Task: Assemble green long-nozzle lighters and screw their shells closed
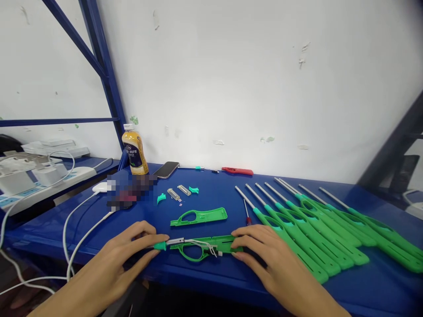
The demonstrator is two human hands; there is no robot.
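My left hand (pixel 130 248) pinches the teal collar (pixel 161 246) of a lighter's metal tube between thumb and fingers. Its inner end and thin white wires (pixel 201 243) lie over an open green lighter handle half (pixel 222 241). At the other end of that half, the thumb and fingers of my right hand (pixel 264 248) close on the green plastic. A small black part with a pale tip (pixel 214 252) sits among the wires. Just behind lies a second green handle half (pixel 214 215), inner side up. Farther back are clear fuel tanks (pixel 184 190) and teal triggers (pixel 161 198).
Several green long-nosed lighters (pixel 307 246) lie fanned out at right, beside a screwdriver (pixel 248 219). Along the wall are a red handle piece (pixel 238 171), another tube, a phone (pixel 167 169) and a bottle (pixel 135 152). White cables (pixel 71 224) hang at left.
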